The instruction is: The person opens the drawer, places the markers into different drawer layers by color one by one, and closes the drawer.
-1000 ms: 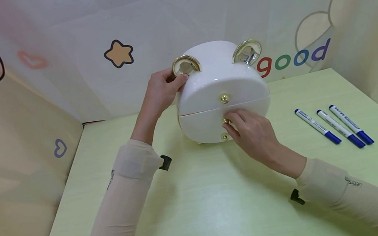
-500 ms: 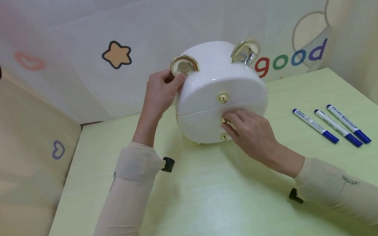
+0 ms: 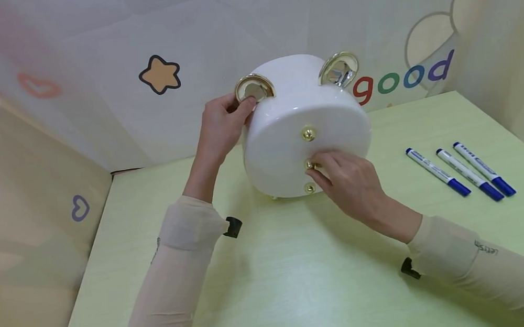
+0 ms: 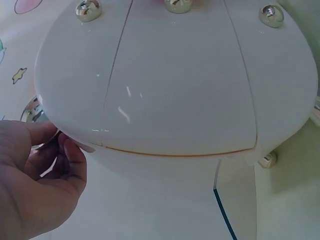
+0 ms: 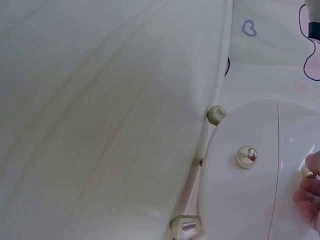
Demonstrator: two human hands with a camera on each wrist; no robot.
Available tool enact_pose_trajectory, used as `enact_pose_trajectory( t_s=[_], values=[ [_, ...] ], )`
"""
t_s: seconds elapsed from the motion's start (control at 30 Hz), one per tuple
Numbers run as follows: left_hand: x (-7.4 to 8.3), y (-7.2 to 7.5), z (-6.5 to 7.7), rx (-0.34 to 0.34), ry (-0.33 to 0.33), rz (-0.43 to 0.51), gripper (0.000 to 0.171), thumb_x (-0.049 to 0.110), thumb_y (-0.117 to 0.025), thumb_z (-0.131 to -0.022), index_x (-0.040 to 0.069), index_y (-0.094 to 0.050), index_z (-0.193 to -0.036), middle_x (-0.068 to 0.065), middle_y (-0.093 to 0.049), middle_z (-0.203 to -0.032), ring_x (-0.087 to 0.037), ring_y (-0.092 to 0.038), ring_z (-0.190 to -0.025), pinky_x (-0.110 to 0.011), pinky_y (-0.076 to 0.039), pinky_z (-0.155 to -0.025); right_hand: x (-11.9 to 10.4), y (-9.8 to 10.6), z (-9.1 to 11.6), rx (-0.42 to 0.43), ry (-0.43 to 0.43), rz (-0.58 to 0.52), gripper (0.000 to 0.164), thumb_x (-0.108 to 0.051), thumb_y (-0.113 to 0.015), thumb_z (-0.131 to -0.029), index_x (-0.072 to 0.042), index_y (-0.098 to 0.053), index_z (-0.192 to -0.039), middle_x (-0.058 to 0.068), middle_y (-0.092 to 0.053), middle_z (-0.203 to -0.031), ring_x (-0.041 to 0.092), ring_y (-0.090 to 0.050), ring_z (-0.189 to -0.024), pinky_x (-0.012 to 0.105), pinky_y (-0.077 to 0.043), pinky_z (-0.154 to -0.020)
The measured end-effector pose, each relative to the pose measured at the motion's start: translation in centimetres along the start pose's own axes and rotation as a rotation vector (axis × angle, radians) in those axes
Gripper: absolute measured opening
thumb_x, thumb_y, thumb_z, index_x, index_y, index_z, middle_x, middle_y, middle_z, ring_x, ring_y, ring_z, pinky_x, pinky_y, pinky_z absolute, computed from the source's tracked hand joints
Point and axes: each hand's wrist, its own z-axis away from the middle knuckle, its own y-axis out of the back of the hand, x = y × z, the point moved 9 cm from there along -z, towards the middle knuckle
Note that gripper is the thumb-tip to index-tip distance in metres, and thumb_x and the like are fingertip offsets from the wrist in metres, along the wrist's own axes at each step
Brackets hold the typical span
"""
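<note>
A glossy white rounded drawer box (image 3: 277, 125) with gold ears stands upright on the table. My left hand (image 3: 223, 128) holds its upper left side, the thumb against the gold left ear (image 3: 249, 83); in the left wrist view the curled fingers reach behind the box's edge. With thumb and fingers, my right hand (image 3: 351, 181) pinches the middle gold knob (image 3: 308, 165). The top knob (image 3: 308, 134) and bottom knob (image 3: 309, 187) stay uncovered. Thin seams between the drawer fronts (image 4: 175, 75) show in the left wrist view. The drawers' insides are hidden.
Three white markers with blue caps (image 3: 478, 169) lie on the light green table (image 3: 274, 288) to the right of the box. A printed cloth backdrop (image 3: 92, 69) with a star and the word "good" rises behind the table.
The seam across the box front, seen earlier in the head view, no longer shows there. Both hands keep their holds; the head view has shifted slightly.
</note>
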Motion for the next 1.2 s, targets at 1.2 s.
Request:
enact_pose_trajectory(
  t_s=[1.2],
  values=[
    [-0.1,0.0,0.2,-0.025,0.033,-0.012,0.022,0.025,-0.065,-0.103,0.005,-0.069,-0.095,-0.004,-0.055,-0.079,-0.016,-0.049,-0.082,-0.027,-0.040,-0.067,-0.2,-4.5,1.7,-0.274,-0.042,0.057,0.021,-0.005,-0.081,-0.085,-0.010,-0.062,-0.079,0.001,-0.051,-0.064,0.021,-0.046,-0.055,0.036,-0.039,-0.044]
  ],
)
